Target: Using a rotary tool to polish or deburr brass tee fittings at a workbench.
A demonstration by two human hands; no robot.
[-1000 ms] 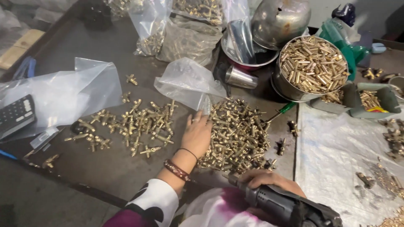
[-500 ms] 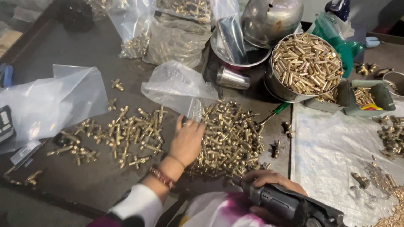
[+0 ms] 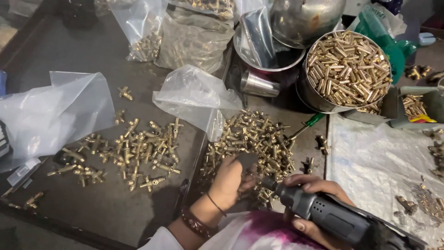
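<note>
Our left hand (image 3: 230,178) pinches a brass fitting (image 3: 252,178) at the pile (image 3: 252,139) while our right hand (image 3: 310,199) wraps shut around the grey power tool (image 3: 323,215).

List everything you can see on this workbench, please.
brass fittings pile: many, gold, centre, under the hands
spread brass fittings: many, gold, left of the pile
metal bowl of brass tubes: one, silver and gold, upper right
clear plastic bags: several, left, centre and top
steel cup: one, silver, lying beside the bowl
white sheet: one, right
power tool: one, grey, in right hand
left hand: on the pile
right hand: gripping the power tool
</note>
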